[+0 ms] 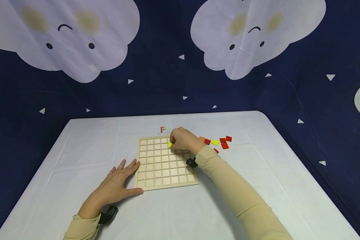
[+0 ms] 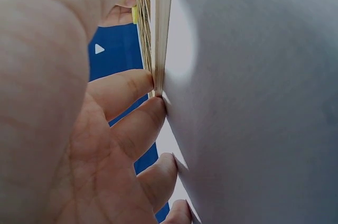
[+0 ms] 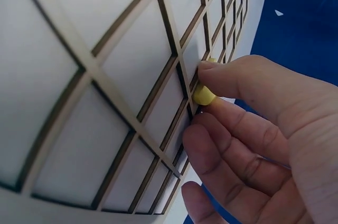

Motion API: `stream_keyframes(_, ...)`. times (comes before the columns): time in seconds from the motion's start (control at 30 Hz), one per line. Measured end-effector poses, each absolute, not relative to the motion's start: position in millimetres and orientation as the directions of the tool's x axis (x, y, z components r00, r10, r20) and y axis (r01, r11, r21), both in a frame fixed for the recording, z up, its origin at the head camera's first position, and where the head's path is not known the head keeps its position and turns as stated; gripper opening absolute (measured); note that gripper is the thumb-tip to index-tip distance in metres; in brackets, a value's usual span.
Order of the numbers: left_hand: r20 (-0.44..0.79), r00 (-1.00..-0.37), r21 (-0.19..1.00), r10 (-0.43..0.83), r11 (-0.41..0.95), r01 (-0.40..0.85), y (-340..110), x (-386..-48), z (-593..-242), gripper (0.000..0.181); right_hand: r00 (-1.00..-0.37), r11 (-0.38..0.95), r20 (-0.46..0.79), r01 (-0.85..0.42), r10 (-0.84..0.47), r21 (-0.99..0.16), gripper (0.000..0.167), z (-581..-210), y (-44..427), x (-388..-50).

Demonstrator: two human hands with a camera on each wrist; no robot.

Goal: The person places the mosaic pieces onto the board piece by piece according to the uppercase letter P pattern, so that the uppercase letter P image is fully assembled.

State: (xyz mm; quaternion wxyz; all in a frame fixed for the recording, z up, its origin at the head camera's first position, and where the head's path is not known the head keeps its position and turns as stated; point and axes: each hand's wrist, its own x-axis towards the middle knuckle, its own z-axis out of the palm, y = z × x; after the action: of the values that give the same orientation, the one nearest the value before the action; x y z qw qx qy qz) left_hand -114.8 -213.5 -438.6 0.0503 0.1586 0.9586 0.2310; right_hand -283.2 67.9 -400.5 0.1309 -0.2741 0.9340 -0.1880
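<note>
A square wooden grid board [image 1: 171,186] lies on the white table. Over its far part, my right hand [image 1: 184,139] pinches a small yellow square tile [image 1: 170,145] between thumb and fingers. The right wrist view shows this yellow tile [image 3: 204,95] against the grid bars; whether it sits fully in a cell is hidden by the fingers. My left hand [image 1: 115,183] rests at the board's left side, thumb at the near left corner and fingers spread along the edge. In the left wrist view, extended fingers [image 2: 129,91] touch the board's rim.
Right of the board lie loose tiles: several red tiles [image 1: 225,146], a yellow one [image 1: 215,142] and an orange one [image 1: 202,138] partly behind the right arm. A small printed grid card [image 1: 163,129] with coloured squares lies beyond the board's far edge. A dark cloud-print cloth hangs behind.
</note>
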Motion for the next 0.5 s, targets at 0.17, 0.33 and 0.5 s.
stream_keyframes(0.17,-0.022,-0.944,0.456,0.329,0.844,0.284,-214.0,-114.9,-439.1,0.104,-0.818,0.779,-0.140,-0.458,-0.558,-0.429,0.010,-400.8,67.5,-282.6)
stream_keyframes(0.33,-0.021,-0.941,0.457,0.337,0.841,0.290,-214.5,-114.7,-439.1,0.104,-0.818,0.781,-0.140,-0.460,-0.557,-0.422,0.010,-401.4,67.1,-282.9)
stream_keyframes(0.5,-0.022,-0.942,0.455,0.334,0.843,0.288,-215.2,-115.2,-440.7,0.105,-0.816,0.780,-0.130,-0.473,-0.563,-0.409,0.014,-402.8,67.4,-283.8)
